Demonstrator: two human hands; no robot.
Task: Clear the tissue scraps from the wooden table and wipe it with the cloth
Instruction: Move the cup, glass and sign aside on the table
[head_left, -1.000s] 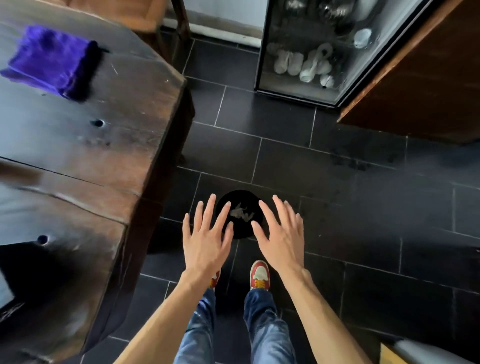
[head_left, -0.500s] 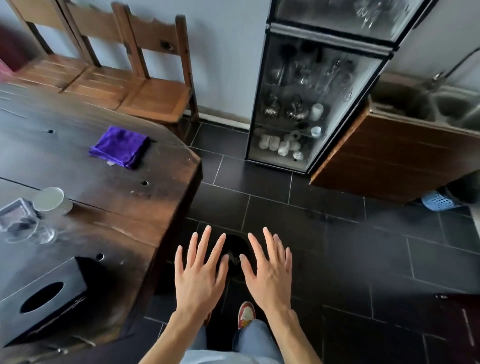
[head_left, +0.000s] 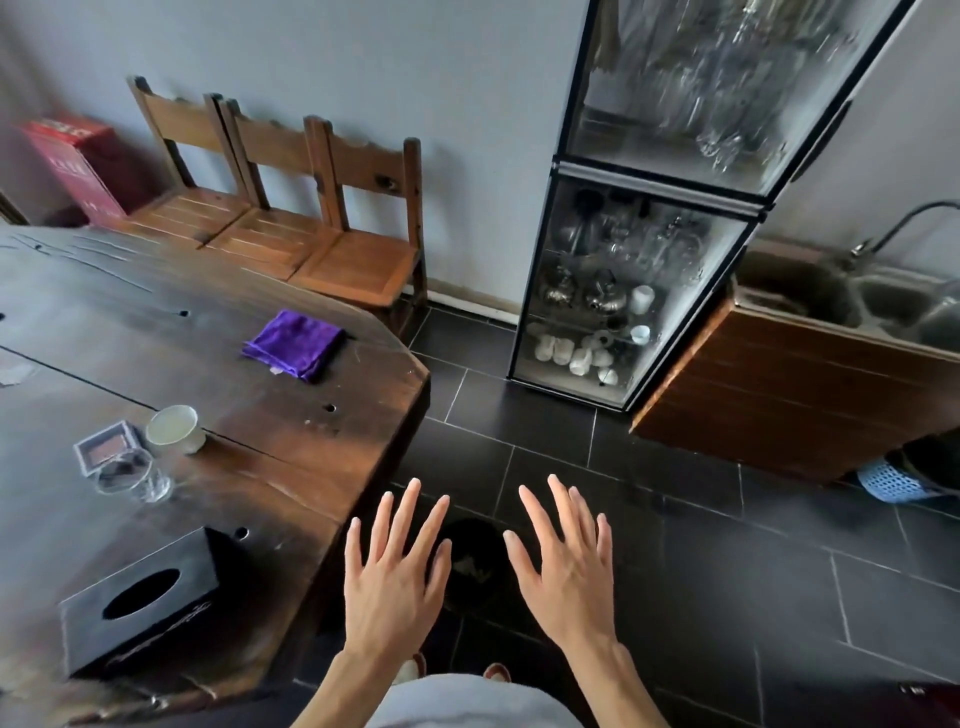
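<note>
No text can be read with certainty. Pale characters are printed on the side of the red box (head_left: 78, 161) against the wall, but they are too blurred to be made out. A faint light marking is seen along the lower front edge of the black tissue box (head_left: 140, 597) on the tabletop (head_left: 249, 395), likewise illegible.

Table (head_left: 156, 322) cut off left; bin (head_left: 475, 566) contents possibly tissue, blurred.
</note>
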